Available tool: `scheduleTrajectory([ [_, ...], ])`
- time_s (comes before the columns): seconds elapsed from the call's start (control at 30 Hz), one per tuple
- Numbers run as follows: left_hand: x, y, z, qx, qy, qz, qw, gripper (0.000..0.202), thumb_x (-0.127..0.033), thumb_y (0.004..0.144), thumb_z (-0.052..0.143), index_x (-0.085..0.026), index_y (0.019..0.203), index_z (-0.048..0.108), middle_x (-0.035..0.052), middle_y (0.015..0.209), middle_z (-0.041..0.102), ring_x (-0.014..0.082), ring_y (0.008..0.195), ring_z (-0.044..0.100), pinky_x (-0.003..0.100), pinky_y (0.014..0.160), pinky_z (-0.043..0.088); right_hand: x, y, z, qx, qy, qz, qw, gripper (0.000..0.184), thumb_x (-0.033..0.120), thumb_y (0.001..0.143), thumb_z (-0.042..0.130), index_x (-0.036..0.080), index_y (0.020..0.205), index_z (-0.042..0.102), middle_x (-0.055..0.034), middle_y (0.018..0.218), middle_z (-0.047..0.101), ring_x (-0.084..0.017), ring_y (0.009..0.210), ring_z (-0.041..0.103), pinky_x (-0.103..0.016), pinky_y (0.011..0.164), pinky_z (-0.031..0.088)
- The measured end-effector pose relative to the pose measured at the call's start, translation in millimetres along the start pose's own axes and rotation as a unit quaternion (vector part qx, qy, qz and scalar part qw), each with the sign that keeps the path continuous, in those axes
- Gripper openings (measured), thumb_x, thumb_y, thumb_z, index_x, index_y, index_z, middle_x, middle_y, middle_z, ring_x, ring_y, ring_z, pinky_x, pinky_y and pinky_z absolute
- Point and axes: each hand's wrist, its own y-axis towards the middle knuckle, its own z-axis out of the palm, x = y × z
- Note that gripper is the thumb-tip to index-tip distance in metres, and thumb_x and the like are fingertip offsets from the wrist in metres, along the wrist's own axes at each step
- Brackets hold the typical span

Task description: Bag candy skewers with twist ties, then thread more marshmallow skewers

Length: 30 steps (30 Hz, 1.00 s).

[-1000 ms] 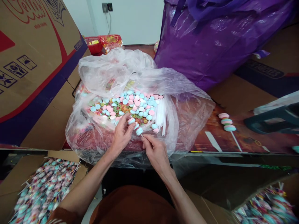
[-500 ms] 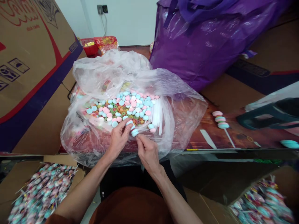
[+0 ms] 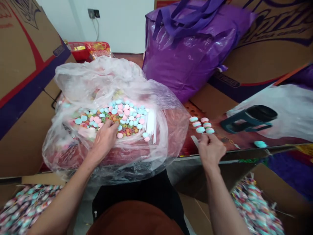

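Note:
My right hand [image 3: 212, 150] is at the table's front, its fingers pinched around the stick end of a marshmallow skewer [image 3: 196, 124]; the hand hides that stick. This skewer lies beside a second skewer [image 3: 207, 125] of pink and blue sweets. A flat white strip [image 3: 195, 141] is just left of my fingertips. My left hand [image 3: 105, 138] reaches into the pile of pink and blue marshmallows [image 3: 126, 112], fingers bent together; what they grip is hidden. Ring-shaped gummies [image 3: 128, 131] lie among them, and white sticks [image 3: 151, 125] are to the right, all on a clear plastic bag [image 3: 168, 130].
A teal mug-like container [image 3: 244, 120] lies tilted on the right, near a loose blue sweet [image 3: 260, 144]. Behind stand a purple bag [image 3: 171, 62] and large cardboard boxes [image 3: 22, 98]. Below the table edge, finished-looking sweets fill boxes at left [image 3: 26, 205] and right [image 3: 256, 205].
My hands have parted: the right carried the skewer right and laid it beside the other one, while the left moved back into the sweets. The view has shifted right.

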Motion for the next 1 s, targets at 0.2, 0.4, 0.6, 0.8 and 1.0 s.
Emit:
scheduleTrajectory([
  [0.2,-9,-1,-9.1,0.054,0.034,0.032,0.997,0.028,-0.013,0.088,0.047,-0.02,0.105,0.068,0.0098,0.103,0.063,0.0234,0.088,0.061,0.03,0.071,0.048,-6,19,18,-0.013,-0.079,0.003,0.997,0.036,0.027,0.089,0.054,0.008,0.111,0.075,-0.0278,0.104,0.065,-0.039,0.095,0.059,-0.047,0.076,0.036],
  [0.4,-7,-4,-16.0,0.033,-0.107,-0.02,0.993,0.027,-0.019,0.085,0.054,-0.02,0.11,0.065,0.0052,0.095,0.067,0.0202,0.082,0.061,0.031,0.076,0.05,-14,5,26,-0.026,-0.074,0.003,0.997,0.033,0.022,0.085,0.053,0.008,0.102,0.077,-0.0224,0.089,0.07,-0.034,0.081,0.061,-0.043,0.072,0.04],
  [0.6,1,-8,-16.9,-0.011,-0.222,-0.099,0.97,0.029,-0.027,0.084,0.057,-0.016,0.108,0.071,0.006,0.096,0.065,0.0173,0.08,0.061,0.029,0.072,0.051,-27,16,15,-0.068,-0.069,0.032,0.995,0.037,0.019,0.083,0.05,0.007,0.107,0.076,-0.0259,0.096,0.07,-0.039,0.092,0.063,-0.049,0.078,0.043],
  [0.8,-9,-12,-23.2,0.001,-0.225,-0.04,0.974,0.025,-0.024,0.087,0.058,-0.019,0.105,0.073,0.0072,0.101,0.069,0.0193,0.088,0.064,0.031,0.079,0.052,25,0,0,-0.12,-0.024,-0.032,0.992,0.038,0.028,0.086,0.056,0.008,0.112,0.074,-0.0284,0.116,0.065,-0.043,0.113,0.057,-0.055,0.091,0.041],
  [1.0,-17,-15,-17.4,0.034,-0.149,0.047,0.987,0.029,-0.018,0.094,0.049,-0.02,0.114,0.069,0.0081,0.109,0.071,0.0218,0.098,0.064,0.034,0.088,0.051,115,-54,15,0.102,0.199,-0.277,0.934,0.024,0.027,0.095,0.048,0.018,0.097,0.07,-0.0111,0.096,0.073,-0.023,0.089,0.067,-0.034,0.084,0.048],
])
